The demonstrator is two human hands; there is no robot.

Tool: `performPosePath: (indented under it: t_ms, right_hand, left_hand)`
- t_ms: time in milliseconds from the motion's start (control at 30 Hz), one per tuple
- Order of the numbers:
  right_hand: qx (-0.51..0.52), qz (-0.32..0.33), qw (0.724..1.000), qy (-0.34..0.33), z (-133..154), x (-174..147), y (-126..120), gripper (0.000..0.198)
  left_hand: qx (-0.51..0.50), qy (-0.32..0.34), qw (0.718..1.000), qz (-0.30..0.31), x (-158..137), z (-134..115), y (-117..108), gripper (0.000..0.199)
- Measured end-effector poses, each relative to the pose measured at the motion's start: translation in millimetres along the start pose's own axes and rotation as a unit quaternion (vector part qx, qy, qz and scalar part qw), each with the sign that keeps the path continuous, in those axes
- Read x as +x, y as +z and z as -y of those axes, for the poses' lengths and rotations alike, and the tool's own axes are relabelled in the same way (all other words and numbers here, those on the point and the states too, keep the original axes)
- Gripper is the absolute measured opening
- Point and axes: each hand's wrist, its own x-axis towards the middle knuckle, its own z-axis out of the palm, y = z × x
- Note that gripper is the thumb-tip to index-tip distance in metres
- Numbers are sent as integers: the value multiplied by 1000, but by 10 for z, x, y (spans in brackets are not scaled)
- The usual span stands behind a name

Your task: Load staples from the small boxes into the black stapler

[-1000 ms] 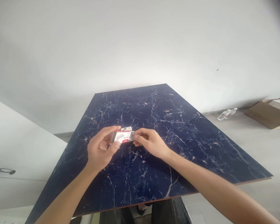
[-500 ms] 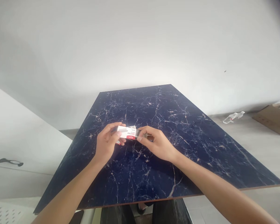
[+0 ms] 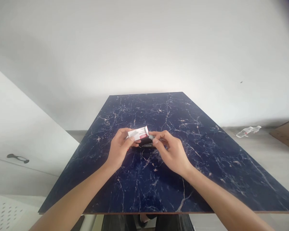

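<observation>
My left hand [image 3: 119, 147] is closed around a small white and red staple box [image 3: 137, 133], held tilted above the table. The box's right end stands open toward my other hand. At that end, my right hand [image 3: 172, 150] pinches a small grey strip of staples [image 3: 151, 137] between thumb and fingers. Below and behind the box, a dark object with a shiny metal edge [image 3: 146, 144] shows partly between the hands; it looks like a stapler, though much of it is hidden.
The dark blue marbled table [image 3: 156, 189] reaches to the white wall [image 3: 144, 48]. A white cabinet with a dark handle [image 3: 18, 158] stands at left. On the floor at right lie a clear plastic bottle [image 3: 247, 131] and a cardboard box [image 3: 286, 134].
The box has turned in my left hand, so its open right end now shows. My right hand has shifted slightly right of it, with the grey strip now visible. The view has shifted a little.
</observation>
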Motion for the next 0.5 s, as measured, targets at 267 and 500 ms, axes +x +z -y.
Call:
performPosePath:
  t_ms: [267, 500]
  right_hand:
    - [286, -76, 946, 134, -56, 174, -115, 12]
    - [183, 70, 967, 160, -34, 156, -66, 25]
  left_hand:
    - [58, 37, 997, 22, -45, -15, -11, 32]
    - [48, 37, 995, 75, -107, -8, 47, 27]
